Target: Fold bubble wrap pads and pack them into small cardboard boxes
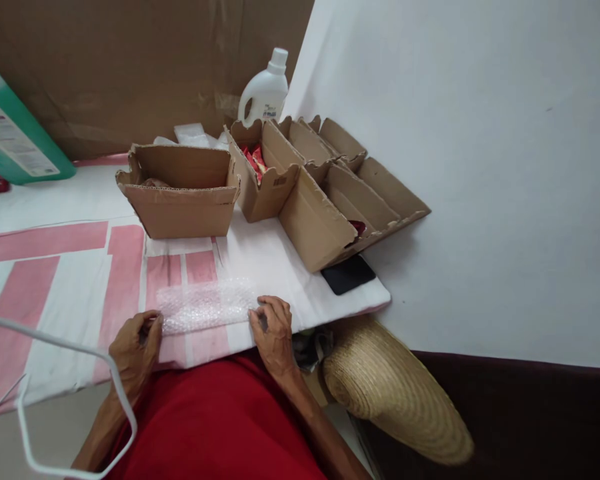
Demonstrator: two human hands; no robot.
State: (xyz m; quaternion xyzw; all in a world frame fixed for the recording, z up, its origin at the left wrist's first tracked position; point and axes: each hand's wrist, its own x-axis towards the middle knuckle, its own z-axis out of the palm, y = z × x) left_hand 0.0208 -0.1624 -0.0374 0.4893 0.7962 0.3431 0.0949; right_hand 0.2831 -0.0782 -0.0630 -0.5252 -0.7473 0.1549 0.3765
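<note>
A strip of clear bubble wrap (pixel 205 310) lies across the front part of the table, between my two hands. Its left end is pinched by my left hand (pixel 137 343), thumb and fingers closed together. At the other end, my right hand (pixel 273 330) has its fingers curled and closed on the wrap's edge. Beyond the wrap stands an open cardboard box (pixel 187 213) with something brown inside, only partly visible.
Several cardboard bins (pixel 320 220) stand at the right, one holding red packets (pixel 254 162). A black flat object (pixel 349 275) lies near the table corner. Behind are a white jug (pixel 267 90) and a green bottle (pixel 20 133). A white cable (pixel 75 350) hangs at left; a straw hat (pixel 395 390) sits below.
</note>
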